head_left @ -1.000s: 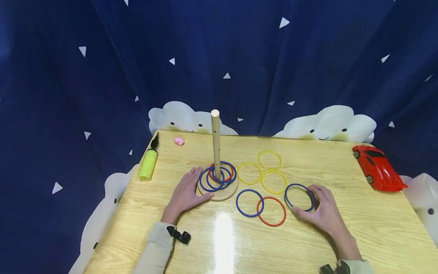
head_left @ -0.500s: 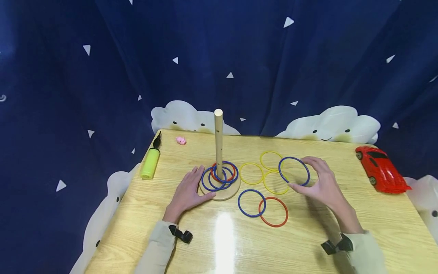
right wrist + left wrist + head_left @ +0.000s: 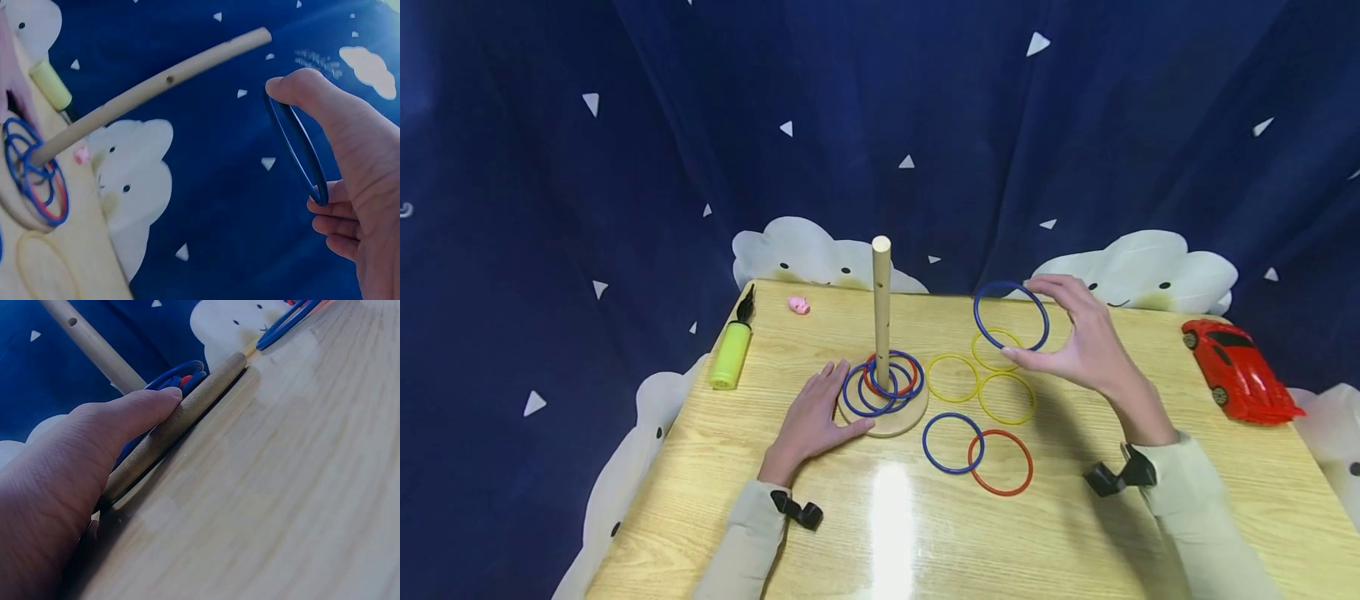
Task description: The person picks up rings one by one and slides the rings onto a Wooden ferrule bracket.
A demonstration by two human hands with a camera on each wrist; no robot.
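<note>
A wooden peg point(image 3: 881, 312) stands upright on a round wooden base point(image 3: 895, 422), with several blue and red rings point(image 3: 886, 380) lying round its foot. My left hand point(image 3: 811, 418) rests flat on the table, its straight fingers against the base's left edge point(image 3: 187, 412). My right hand point(image 3: 1078, 337) is raised to the right of the peg and pinches a blue ring point(image 3: 1011, 315) between thumb and fingers, seen edge-on in the right wrist view point(image 3: 300, 147). The peg point(image 3: 150, 87) crosses that view.
Three yellow rings point(image 3: 1006, 397), one blue ring point(image 3: 952, 443) and one red ring point(image 3: 1000, 462) lie loose on the wooden table point(image 3: 1075, 542). A green pump point(image 3: 730, 352) and pink toy point(image 3: 798, 305) sit far left, a red toy car point(image 3: 1238, 371) far right. Blue curtain behind.
My right hand picked the blue ring off the table and lifted it up and leftward toward the peg. The left hand stayed on the base.
</note>
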